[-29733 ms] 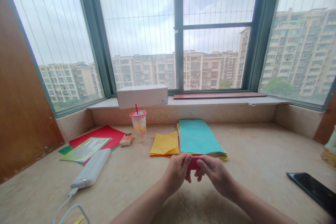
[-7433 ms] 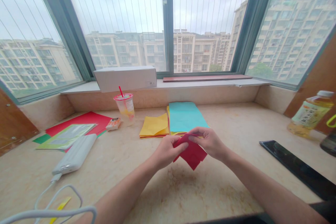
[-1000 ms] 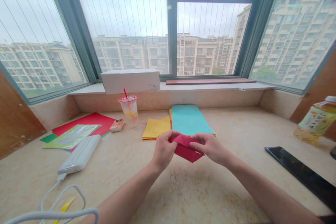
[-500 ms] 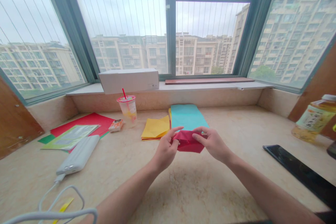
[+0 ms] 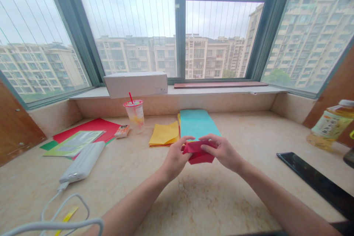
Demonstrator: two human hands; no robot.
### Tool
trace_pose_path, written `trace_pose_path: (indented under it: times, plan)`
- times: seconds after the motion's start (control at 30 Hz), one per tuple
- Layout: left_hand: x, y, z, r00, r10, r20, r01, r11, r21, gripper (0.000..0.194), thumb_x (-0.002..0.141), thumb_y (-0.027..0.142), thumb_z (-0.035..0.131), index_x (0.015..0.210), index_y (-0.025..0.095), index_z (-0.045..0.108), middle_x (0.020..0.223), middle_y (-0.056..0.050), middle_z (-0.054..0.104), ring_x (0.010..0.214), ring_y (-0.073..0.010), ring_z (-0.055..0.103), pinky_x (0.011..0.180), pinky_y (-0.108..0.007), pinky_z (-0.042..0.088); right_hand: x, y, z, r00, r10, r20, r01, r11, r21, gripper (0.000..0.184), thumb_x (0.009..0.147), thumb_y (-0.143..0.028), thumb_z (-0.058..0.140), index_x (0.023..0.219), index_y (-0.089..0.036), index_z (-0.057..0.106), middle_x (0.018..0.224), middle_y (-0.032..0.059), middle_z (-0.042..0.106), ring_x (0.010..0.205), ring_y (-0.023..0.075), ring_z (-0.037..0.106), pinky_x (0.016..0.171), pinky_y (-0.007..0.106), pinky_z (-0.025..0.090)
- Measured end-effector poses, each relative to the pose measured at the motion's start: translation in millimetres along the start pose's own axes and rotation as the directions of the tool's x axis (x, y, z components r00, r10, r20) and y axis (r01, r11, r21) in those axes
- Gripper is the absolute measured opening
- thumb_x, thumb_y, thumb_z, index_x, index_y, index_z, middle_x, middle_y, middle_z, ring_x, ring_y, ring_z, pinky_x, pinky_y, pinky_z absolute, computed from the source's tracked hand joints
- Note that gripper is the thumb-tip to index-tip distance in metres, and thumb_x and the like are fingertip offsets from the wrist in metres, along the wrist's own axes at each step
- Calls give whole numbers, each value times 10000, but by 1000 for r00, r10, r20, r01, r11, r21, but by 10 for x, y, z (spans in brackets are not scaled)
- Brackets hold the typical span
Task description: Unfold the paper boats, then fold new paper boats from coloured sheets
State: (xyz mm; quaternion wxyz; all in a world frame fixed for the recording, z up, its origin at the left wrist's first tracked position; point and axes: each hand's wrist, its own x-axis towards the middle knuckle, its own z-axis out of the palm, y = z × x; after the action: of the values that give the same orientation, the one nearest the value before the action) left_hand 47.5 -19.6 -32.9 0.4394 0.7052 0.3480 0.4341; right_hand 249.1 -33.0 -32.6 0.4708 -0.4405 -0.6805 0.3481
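Together, our left hand (image 5: 175, 158) and right hand (image 5: 228, 153) grasp a folded red paper (image 5: 195, 146) in pinched fingers (image 5: 214, 138), near the blue sheet (image 5: 197, 123) beside the yellow paper (image 5: 164, 132).

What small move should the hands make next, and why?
Probably have the right hand press its thumb along the upper fold of the red paper while the left hand braces it. Both hands hold its ends, that thumb lies on its front, and the lower part shows below the fold, seemingly not pressed flat.
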Motion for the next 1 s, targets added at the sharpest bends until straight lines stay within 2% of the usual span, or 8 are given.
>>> trace_pose_path:
  times: [0.13, 0.27, 0.4, 0.53, 0.67, 0.8, 0.87, 1.0]
  plan:
    - [-24, 76, 1, 999, 19, 41, -19, 1000, -16, 405, 785, 119, 587, 1185, 180, 585, 852, -20, 663, 766, -154, 642, 663, -238, 522, -2, 4, 8, 1000, 14, -6, -14, 999, 52, 244, 837, -377, 670, 999, -195, 651, 872, 51, 730, 768, 204, 679, 681, 320, 541]
    - [-73, 177, -6, 986, 91, 141, -94, 995, 12, 275, 858, 223, 585, 1123, 166, 626, 1017, -81, 658, 885, -182, 642, 722, -263, 542, 16, 14, -39, 999, 18, -28, -16, 997, 77, 234, 834, -395, 672, 949, -198, 616, 796, 26, 710, 707, 185, 661, 639, 300, 519]
    - [-75, 167, -18, 971, 125, 206, -133, 991, 23, 368, 805, 297, 703, 1142, 162, 645, 1169, -122, 616, 982, -216, 644, 819, -318, 556, 43, -3, -106, 996, -63, -59, 60, 997, -44, 203, 853, -399, 649, 877, -198, 666, 835, 29, 695, 792, 189, 644, 735, 314, 504]
    - [-34, 102, -22, 980, 150, 128, -166, 978, 127, 313, 799, 241, 711, 1106, 182, 685, 1098, -96, 679, 985, -220, 652, 866, -335, 534, 43, -65, -136, 993, -113, -42, 109, 990, -92, 277, 914, -419, 562, 867, -194, 716, 852, 48, 682, 827, 189, 632, 757, 313, 493]
    - [-2, 71, -37, 982, 184, 33, -187, 963, 194, 198, 842, 214, 654, 1025, 204, 730, 1051, -66, 726, 977, -210, 660, 909, -336, 505, 22, -70, -119, 997, -61, 43, 62, 997, -37, 250, 838, -378, 675, 1023, -211, 697, 985, 53, 702, 904, 205, 646, 789, 317, 507]
    - [11, 41, -47, 986, 157, -52, -146, 975, 165, 156, 842, 239, 647, 953, 195, 747, 952, -55, 749, 891, -206, 679, 861, -327, 523, 27, -3, -70, 1000, -23, -8, 23, 1000, -10, 220, 809, -334, 695, 988, -207, 680, 932, 40, 705, 872, 202, 651, 781, 327, 519]
    - [12, 26, -43, 988, 141, -60, -132, 983, 130, 164, 853, 259, 630, 949, 189, 743, 946, -57, 746, 881, -206, 678, 825, -315, 533, 37, 20, -57, 998, -27, -51, 29, 999, 36, 282, 801, -322, 694, 1057, -214, 652, 940, 37, 689, 851, 191, 650, 759, 321, 529]
    - [18, 12, -30, 997, 78, -29, -78, 997, 2, 252, 894, 280, 565, 1101, 182, 671, 980, -64, 721, 829, -183, 678, 731, -282, 547, 59, 19, -81, 998, -12, -58, 20, 990, 137, 378, 797, -311, 682, 1152, -213, 596, 953, 42, 679, 851, 189, 660, 743, 320, 545]
